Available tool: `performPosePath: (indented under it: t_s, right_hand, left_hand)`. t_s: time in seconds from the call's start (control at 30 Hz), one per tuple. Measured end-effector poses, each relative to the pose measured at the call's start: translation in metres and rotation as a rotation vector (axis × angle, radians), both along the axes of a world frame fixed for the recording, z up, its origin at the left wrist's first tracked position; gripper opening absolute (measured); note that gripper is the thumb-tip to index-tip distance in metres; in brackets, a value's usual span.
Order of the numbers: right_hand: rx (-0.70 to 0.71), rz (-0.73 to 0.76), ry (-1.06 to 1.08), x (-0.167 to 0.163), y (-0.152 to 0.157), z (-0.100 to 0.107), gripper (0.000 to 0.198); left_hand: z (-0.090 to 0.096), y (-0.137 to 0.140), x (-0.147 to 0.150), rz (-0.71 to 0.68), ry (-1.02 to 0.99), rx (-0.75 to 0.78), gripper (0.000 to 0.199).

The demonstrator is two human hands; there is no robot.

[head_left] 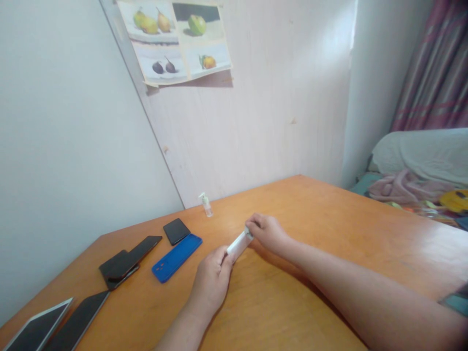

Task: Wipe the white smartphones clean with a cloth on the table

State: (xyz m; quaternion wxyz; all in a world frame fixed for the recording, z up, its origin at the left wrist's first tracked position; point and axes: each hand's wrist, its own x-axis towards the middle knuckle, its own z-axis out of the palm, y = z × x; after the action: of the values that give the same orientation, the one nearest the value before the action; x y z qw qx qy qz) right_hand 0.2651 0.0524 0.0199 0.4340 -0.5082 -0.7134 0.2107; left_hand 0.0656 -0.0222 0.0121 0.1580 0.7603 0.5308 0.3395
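Between my two hands is a slim white rectangular object [239,246], held tilted above the wooden table; its exact kind is not clear from here. The near end sits in my left hand [212,280], with the fingers closed around it. At the far end, my right hand [268,233] pinches the object's corner, and the fingertips hide what is there. Left of my hands lies an open blue phone case [177,258], with a small black device [176,230] just behind it.
A small clear pump bottle [207,208] stands near the table's back edge. Dark phones [141,254] lie overlapping at the left. Nearer are a white-framed tablet [40,325] and a dark flat device [78,321]. A wall rises behind the orange wooden table [310,219].
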Motion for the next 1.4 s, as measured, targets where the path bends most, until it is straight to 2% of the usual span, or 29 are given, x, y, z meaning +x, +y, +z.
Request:
performPosePath:
  t_s: [0.1, 0.2, 0.27, 0.43, 0.5, 0.57, 0.73, 0.83, 0.9, 1.03, 1.1, 1.17, 1.3, 1.4]
  right_hand:
    - [-0.018, -0.134, 0.029, 0.020, 0.021, 0.000, 0.021]
    - [-0.008, -0.124, 0.033, 0.019, 0.020, -0.003, 0.021]
    - [0.013, -0.037, 0.036, 0.007, 0.007, -0.005, 0.020]
    - [0.042, 0.295, -0.019, -0.030, -0.037, -0.005, 0.022]
    - [0.052, 0.359, -0.067, -0.032, -0.043, -0.003, 0.023]
    - [0.046, 0.298, -0.089, -0.025, -0.035, -0.001, 0.023]
    - [0.024, -0.020, -0.070, 0.013, 0.007, 0.001, 0.023]
    - [0.032, -0.063, -0.058, 0.016, 0.011, -0.001, 0.023]
    - [0.039, 0.007, -0.061, 0.005, -0.002, -0.003, 0.023]
    - [0.080, 0.264, -0.103, -0.026, -0.038, -0.004, 0.026]
    - [0.081, 0.307, -0.155, -0.031, -0.044, -0.001, 0.026]
    - [0.055, 0.224, -0.192, -0.023, -0.037, 0.002, 0.025]
    - [-0.014, -0.060, -0.176, 0.010, -0.001, 0.007, 0.024]
    - [-0.022, -0.136, -0.149, 0.021, 0.013, 0.006, 0.025]
  left_hand:
    - [-0.002, 0.001, 0.000, -0.002, 0.004, -0.005, 0.029]
    - [-0.004, 0.002, 0.000, 0.000, 0.003, -0.002, 0.029]
    - [-0.004, 0.002, 0.000, 0.002, 0.003, -0.001, 0.030]
    - [-0.004, 0.001, 0.001, -0.045, -0.057, -0.006, 0.022]
    - [-0.004, 0.001, 0.000, -0.078, -0.083, 0.003, 0.021]
    - [-0.003, 0.000, 0.000, -0.072, -0.066, 0.002, 0.022]
    - [0.001, -0.001, 0.002, -0.010, 0.011, -0.005, 0.026]
    - [0.002, -0.002, 0.004, -0.012, 0.012, -0.005, 0.027]
    - [0.001, -0.002, 0.004, -0.011, 0.005, -0.010, 0.028]
    - [-0.002, -0.001, 0.001, -0.056, -0.046, -0.006, 0.024]
    - [-0.002, 0.000, 0.000, -0.083, -0.062, 0.005, 0.023]
    - [-0.001, 0.000, 0.000, -0.071, -0.042, 0.007, 0.024]
    - [0.002, 0.000, 0.001, -0.024, 0.011, 0.002, 0.028]
    - [0.002, -0.001, 0.002, -0.026, 0.017, -0.002, 0.029]
